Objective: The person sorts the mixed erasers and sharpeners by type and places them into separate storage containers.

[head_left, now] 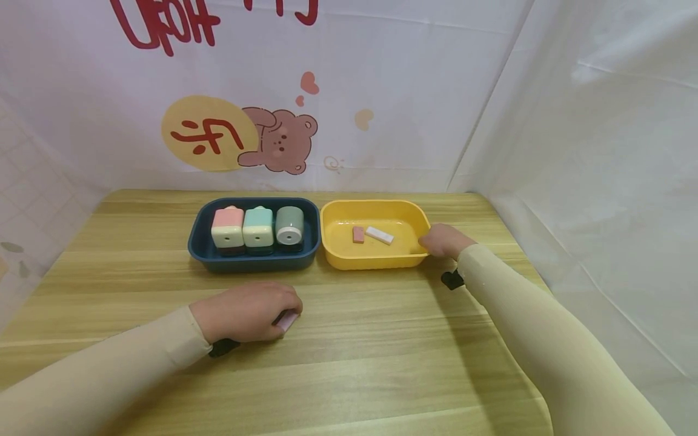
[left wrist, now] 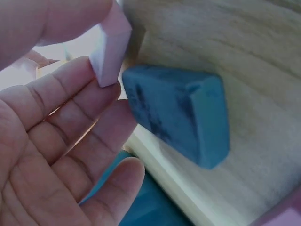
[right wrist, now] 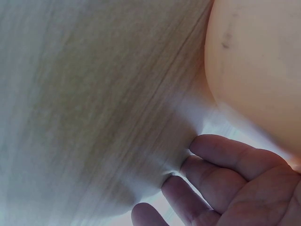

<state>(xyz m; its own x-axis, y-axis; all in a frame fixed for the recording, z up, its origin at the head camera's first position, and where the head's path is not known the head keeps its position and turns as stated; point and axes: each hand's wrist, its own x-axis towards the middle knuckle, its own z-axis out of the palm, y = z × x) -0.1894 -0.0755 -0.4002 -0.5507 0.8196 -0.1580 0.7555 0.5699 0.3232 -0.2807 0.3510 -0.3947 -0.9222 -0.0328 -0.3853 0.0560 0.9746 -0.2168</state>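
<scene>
Above the table, my left hand (head_left: 248, 312) pinches a pale pink eraser (left wrist: 112, 49) between thumb and fingers; its end shows below the fingertips in the head view. Beside those fingers, in the left wrist view, stands a blue block (left wrist: 178, 113) with dark smudges, like an eraser; the hand hides it from the head camera. At the right end of a yellow tray (head_left: 376, 261), my right hand (head_left: 448, 240) holds the rim, its fingers outside the wall and the thumb mostly hidden. Inside that tray lie a small reddish-pink eraser (head_left: 358, 235) and a longer white eraser (head_left: 380, 235).
A dark blue tray (head_left: 256, 264) adjoins the yellow one on its left. In it stand a pink-and-cream pencil sharpener (head_left: 227, 229), a mint-and-cream one (head_left: 259, 228) and a round grey-green one (head_left: 289, 225). A white printed curtain (head_left: 392, 109) hangs behind the wooden table (head_left: 349, 375).
</scene>
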